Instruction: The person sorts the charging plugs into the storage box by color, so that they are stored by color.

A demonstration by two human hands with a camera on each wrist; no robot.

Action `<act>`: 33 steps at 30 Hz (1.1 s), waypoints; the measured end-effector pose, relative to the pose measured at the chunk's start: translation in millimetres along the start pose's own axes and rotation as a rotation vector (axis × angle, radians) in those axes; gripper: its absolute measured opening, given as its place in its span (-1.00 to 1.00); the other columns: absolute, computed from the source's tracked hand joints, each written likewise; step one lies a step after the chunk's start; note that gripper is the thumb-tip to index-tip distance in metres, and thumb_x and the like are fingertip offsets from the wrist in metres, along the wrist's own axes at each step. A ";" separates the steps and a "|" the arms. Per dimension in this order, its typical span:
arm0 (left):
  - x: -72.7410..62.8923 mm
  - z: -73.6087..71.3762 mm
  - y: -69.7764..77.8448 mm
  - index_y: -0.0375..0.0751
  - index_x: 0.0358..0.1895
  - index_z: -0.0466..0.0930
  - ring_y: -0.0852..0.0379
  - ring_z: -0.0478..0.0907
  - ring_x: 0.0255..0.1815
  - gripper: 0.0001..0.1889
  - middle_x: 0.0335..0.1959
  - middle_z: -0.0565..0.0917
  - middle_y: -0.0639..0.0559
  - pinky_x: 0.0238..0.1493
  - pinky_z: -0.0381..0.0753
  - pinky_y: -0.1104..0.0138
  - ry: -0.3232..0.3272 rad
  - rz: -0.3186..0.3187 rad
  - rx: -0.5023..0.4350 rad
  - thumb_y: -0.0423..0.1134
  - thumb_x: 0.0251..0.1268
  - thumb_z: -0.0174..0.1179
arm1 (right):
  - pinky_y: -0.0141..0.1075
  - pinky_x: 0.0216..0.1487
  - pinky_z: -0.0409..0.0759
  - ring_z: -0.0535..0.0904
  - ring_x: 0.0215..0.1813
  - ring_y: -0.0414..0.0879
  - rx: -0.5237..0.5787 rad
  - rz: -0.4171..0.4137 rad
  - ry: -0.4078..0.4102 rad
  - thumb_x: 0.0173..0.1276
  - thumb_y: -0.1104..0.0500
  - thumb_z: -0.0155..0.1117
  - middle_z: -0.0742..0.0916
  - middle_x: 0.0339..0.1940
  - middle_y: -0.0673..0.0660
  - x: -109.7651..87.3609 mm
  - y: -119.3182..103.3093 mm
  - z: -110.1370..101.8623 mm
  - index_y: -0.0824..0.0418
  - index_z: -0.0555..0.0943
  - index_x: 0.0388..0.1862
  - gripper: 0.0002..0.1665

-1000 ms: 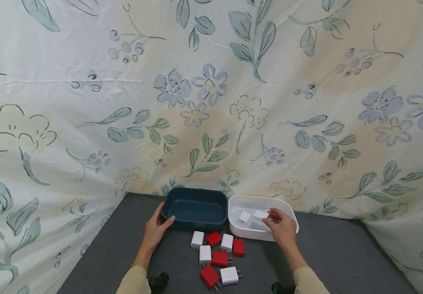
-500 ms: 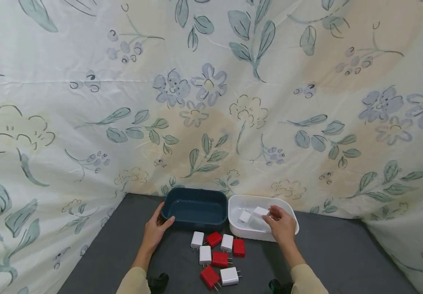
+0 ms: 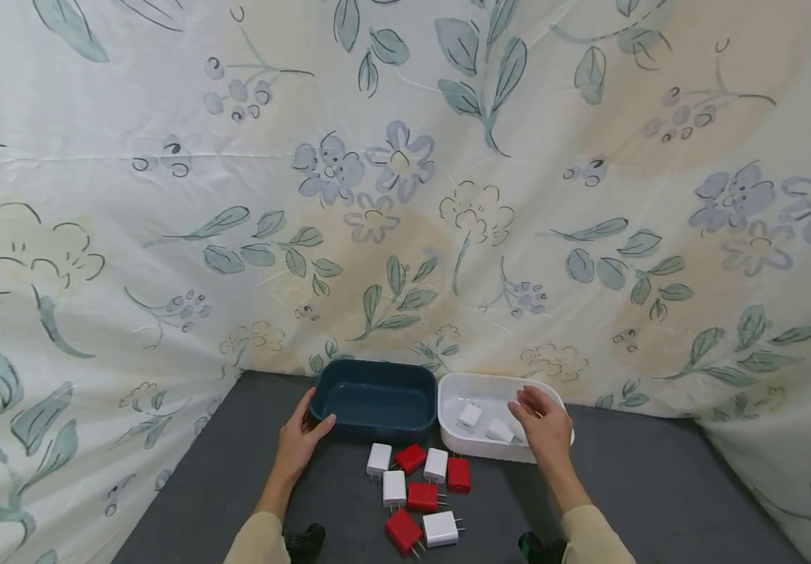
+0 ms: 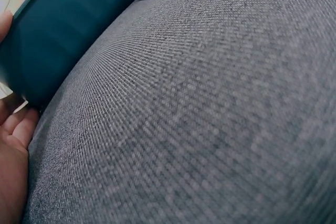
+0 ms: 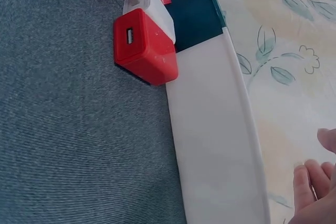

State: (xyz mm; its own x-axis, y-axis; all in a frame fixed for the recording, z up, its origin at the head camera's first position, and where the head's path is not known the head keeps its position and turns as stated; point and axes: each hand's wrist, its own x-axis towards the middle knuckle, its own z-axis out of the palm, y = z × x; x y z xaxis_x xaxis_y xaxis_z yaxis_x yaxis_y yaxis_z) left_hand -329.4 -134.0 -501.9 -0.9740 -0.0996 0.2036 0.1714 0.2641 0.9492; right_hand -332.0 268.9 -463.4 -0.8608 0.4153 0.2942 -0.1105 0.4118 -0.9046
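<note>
In the head view, my left hand (image 3: 295, 442) holds the left end of a dark teal bin (image 3: 377, 431), thumb at the front and fingers along the side. The left wrist view shows fingertips against the corner of the teal bin (image 4: 52, 35). My right hand (image 3: 546, 427) hovers over the right part of a white bin (image 3: 479, 446), nothing between its fingers. Two white charger plugs (image 3: 500, 430) lie inside the white bin, left of the fingers. From the right wrist, the right hand (image 5: 317, 187) appears with loosely bent fingers beyond the bin's white wall (image 5: 215, 129).
Several red charger plugs (image 3: 422, 497) and white charger plugs (image 3: 440, 529) lie on the dark grey tabletop (image 3: 349, 517) before the bins. The bins stand side by side against a floral cloth (image 3: 405, 298). Dark objects (image 3: 305, 542) sit near both forearms.
My right hand has let go of a white charger plug, which dropped onto the white bin's floor. That hand has risen slightly and moved right. The left hand stays put.
</note>
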 end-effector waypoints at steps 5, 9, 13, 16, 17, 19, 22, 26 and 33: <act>0.1 -0.5 -0.6 -0.23 0.52 0.09 -0.28 0.28 0.44 -0.22 0.46 0.25 -0.38 0.39 0.30 -0.04 -0.004 -0.002 -0.002 -0.18 0.32 0.27 | -0.78 -0.18 0.49 0.67 -0.09 -0.27 0.036 0.011 0.001 0.18 0.28 0.43 0.73 0.04 0.33 -0.3 4.6 -0.8 0.36 0.58 0.17 -0.46; 0.4 -0.6 -2.3 -0.22 0.52 0.09 -0.27 0.28 0.44 -0.22 0.46 0.25 -0.38 0.38 0.31 -0.04 -0.005 -0.005 -0.002 -0.18 0.32 0.27 | -0.78 -0.19 0.48 0.61 -0.20 -0.48 0.013 0.012 -0.002 0.19 0.26 0.43 0.74 0.02 0.29 -1.2 8.3 -1.2 0.32 0.60 0.15 -0.49; 0.4 -0.8 -2.9 -0.22 0.52 0.09 -0.25 0.28 0.44 -0.22 0.46 0.24 -0.37 0.39 0.31 -0.04 -0.003 -0.007 0.000 -0.19 0.31 0.27 | -0.78 -0.21 0.46 0.69 -0.09 -0.25 -0.045 0.000 -0.027 0.22 0.23 0.41 0.75 0.01 0.27 -4.4 10.4 -1.6 0.30 0.60 0.14 -0.51; 0.6 -0.9 -3.0 -0.19 0.53 0.08 -0.23 0.26 0.46 -0.21 0.48 0.23 -0.36 0.40 0.31 -0.03 -0.006 -0.009 0.002 -0.17 0.31 0.27 | -0.76 -0.21 0.47 0.68 0.03 -0.03 -0.062 0.019 -0.057 0.25 0.20 0.40 0.74 0.03 0.25 -7.9 11.1 -1.4 0.29 0.58 0.17 -0.50; 0.7 -1.0 -3.0 -0.18 0.53 0.08 -0.22 0.25 0.46 -0.21 0.48 0.23 -0.35 0.40 0.31 -0.03 -0.007 -0.011 0.002 -0.16 0.31 0.27 | -0.76 -0.21 0.48 0.67 0.06 0.01 -0.064 0.026 -0.065 0.26 0.20 0.40 0.74 0.04 0.24 -9.1 11.1 -1.1 0.28 0.58 0.18 -0.50; 0.8 -1.2 -3.5 -0.16 0.53 0.08 -0.22 0.25 0.47 -0.21 0.48 0.22 -0.35 0.41 0.31 -0.02 -0.007 -0.014 0.002 -0.15 0.31 0.27 | -0.74 -0.20 0.49 0.66 0.08 0.03 -0.057 0.033 -0.077 0.26 0.19 0.39 0.73 0.05 0.24 -11.0 11.3 -0.6 0.27 0.57 0.19 -0.49; 0.7 -1.5 -3.9 -0.16 0.53 0.09 -0.22 0.26 0.46 -0.21 0.48 0.23 -0.35 0.40 0.32 -0.03 -0.007 -0.014 0.001 -0.15 0.31 0.28 | -0.74 -0.19 0.50 0.68 0.03 -0.02 -0.039 0.024 -0.077 0.24 0.22 0.41 0.74 0.04 0.25 -13.3 10.6 0.2 0.28 0.59 0.17 -0.50; 1.2 -1.6 -5.1 -0.16 0.53 0.09 -0.21 0.27 0.46 -0.20 0.48 0.24 -0.35 0.39 0.34 -0.02 -0.010 -0.011 0.004 -0.14 0.30 0.28 | -0.74 -0.17 0.50 0.69 0.00 -0.07 -0.025 0.007 -0.087 0.22 0.22 0.43 0.74 0.02 0.26 -16.8 8.2 0.5 0.28 0.60 0.15 -0.50; 1.0 -1.2 -2.8 -0.19 0.53 0.09 -0.21 0.27 0.45 -0.20 0.47 0.24 -0.35 0.39 0.34 -0.02 -0.007 -0.005 0.007 -0.13 0.30 0.28 | -0.72 -0.17 0.52 0.67 -0.12 -0.25 -0.030 -0.028 -0.117 0.18 0.25 0.46 0.76 -0.02 0.25 -23.0 7.6 2.3 0.30 0.62 0.12 -0.50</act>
State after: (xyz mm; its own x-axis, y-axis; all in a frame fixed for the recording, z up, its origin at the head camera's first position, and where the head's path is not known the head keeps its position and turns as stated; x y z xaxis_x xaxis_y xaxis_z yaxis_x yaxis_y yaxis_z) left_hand -330.7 -136.0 -504.0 -0.9760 -0.0941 0.1966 0.1650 0.2704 0.9485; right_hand -314.2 260.6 -477.8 -0.9100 0.3065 0.2793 -0.1218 0.4463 -0.8866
